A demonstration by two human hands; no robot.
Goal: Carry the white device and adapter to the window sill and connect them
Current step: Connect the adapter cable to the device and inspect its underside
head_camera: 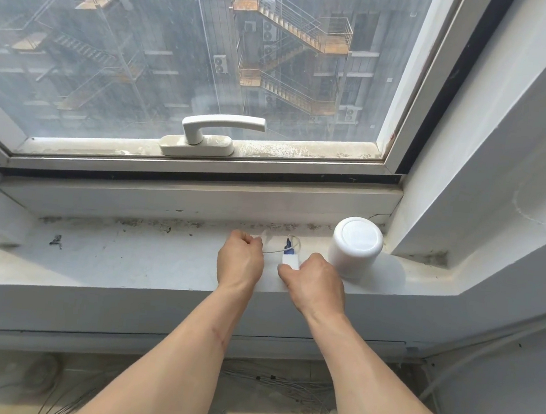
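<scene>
device (355,246): plain white all over, no pattern seen
adapter (289,261): white body, with a dark blue part at its far end
cable (272,251): thin and white
window sill (133,260): white, speckled with dark grime along the back edge, one black smudge at the left
window handle (212,134): off-white, dusted with grey
window frame (202,166): white, edged by a black seal
stairways outside (292,25): orange-brown landings, pale grey railings
</scene>
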